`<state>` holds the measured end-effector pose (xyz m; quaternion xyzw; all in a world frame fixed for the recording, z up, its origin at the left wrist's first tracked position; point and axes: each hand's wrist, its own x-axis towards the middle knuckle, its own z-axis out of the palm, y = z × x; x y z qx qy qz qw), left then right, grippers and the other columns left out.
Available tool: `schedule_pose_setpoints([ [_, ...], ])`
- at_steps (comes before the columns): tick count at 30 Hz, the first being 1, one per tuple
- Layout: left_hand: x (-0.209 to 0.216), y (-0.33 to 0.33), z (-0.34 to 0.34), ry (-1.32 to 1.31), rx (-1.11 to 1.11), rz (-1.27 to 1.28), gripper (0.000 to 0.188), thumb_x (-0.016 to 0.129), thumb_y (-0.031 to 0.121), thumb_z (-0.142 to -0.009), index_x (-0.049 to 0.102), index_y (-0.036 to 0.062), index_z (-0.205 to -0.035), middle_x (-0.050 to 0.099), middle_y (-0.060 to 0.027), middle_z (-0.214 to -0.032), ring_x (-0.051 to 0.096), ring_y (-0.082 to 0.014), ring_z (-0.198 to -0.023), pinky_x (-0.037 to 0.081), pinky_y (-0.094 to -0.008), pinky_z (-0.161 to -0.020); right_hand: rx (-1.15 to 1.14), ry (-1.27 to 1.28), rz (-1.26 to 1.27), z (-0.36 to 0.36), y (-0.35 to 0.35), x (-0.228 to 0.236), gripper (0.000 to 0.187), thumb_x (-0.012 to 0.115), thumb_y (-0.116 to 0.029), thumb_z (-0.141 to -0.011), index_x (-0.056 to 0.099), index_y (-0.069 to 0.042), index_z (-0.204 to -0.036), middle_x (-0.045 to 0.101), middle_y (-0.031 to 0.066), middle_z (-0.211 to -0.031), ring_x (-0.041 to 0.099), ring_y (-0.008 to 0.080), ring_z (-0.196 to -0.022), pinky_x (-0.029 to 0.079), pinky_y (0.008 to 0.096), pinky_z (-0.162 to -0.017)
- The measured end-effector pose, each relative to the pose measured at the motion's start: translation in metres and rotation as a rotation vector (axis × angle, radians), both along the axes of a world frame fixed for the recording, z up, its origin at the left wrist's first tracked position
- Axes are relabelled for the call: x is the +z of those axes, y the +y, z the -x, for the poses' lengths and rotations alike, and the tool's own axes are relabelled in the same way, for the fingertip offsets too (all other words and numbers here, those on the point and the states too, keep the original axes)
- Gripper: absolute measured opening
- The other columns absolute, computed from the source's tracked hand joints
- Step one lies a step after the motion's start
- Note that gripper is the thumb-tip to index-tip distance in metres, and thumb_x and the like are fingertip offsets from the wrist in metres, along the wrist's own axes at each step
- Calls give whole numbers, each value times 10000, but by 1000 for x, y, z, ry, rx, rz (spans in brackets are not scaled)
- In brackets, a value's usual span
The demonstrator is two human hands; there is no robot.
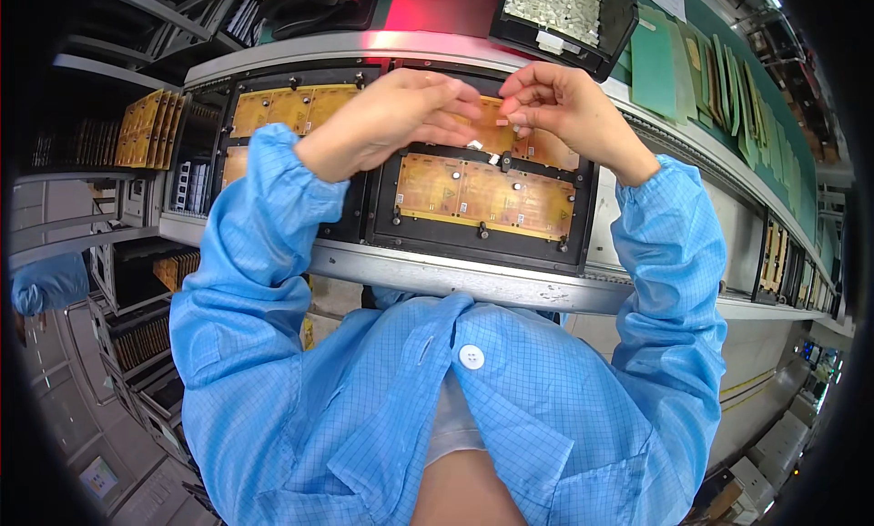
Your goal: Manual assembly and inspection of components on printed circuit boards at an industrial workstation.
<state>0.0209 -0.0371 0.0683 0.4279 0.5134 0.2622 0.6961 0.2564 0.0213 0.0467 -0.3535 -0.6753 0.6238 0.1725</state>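
1. Across the middle, a metal-railed conveyor line (510, 287), curved by the lens.
2. Beyond its far rail, a green tabletop (622, 73) with green panels (657, 80) leaning side by side at right.
3. Over the torso and both arms, a blue checked work coat (364, 371), gathered at the cuffs.
4. On the conveyor line in front of the body, a black fixture (437, 238); just to its left, a second fixture (355, 218), also black, partly behind the left sleeve.
5. At the far side, a black bin (621, 36) filled with small pale parts (555, 7).
6. In the nearer half of the first fixture, a row of amber boards (487, 198); in the farther half, more of the same, partly behind the hands.
7. Above that farther half, left hand (414, 107) with fingers loosely extended; no way to tell if anything lies in the palm.
8. Facing it, right hand (564, 112) with fingers half curled, fingertips near a tiny pale piece; grip on it unclear.
9. Just below the left fingertips, two small white pieces (494, 159), one beside a black knob (506, 161) between the board rows.
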Motion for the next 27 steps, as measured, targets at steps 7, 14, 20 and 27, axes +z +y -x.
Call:
schedule_pose_setpoints([
  [7, -7, 13, -13, -451, 283, 173, 394, 349, 248, -1070, 516, -70, -1232, 612, -177, -1118, 642, -281, -1035, 557, -401, -937, 44, 100, -197, 40, 2, 15, 133, 641, 41, -878, 620, 17, -1007, 660, 43, -954, 639, 109, -904, 531, 252, -843],
  [14, -17, 4, 4, 57, 44, -84, 258, 506, -22, -932, 580, -67, -1175, 675, -152, -1060, 682, -179, -877, 570, -301, -788, -22, -36, -375, 24, 6, 12, 109, 631, 34, -888, 621, 15, -995, 656, 35, -943, 630, 105, -905, 530, 250, -821],
  [20, -21, 2, 1, 234, 81, -183, 313, 491, 174, -1022, 548, -63, -1218, 665, -143, -1078, 687, -176, -757, 567, -298, -671, -37, -12, -304, 25, 3, 7, 153, 660, 7, -885, 631, 16, -1034, 661, 36, -950, 627, 108, -929, 526, 256, -829],
  [27, -37, 14, 41, -854, 265, 191, 425, 372, 293, -1066, 531, -75, -1209, 609, -186, -1084, 617, -223, -1004, 526, -306, -766, -87, 96, -714, 51, 26, 24, 163, 632, -91, -927, 705, -32, -1060, 719, 61, -968, 654, 145, -935, 507, 297, -843],
])
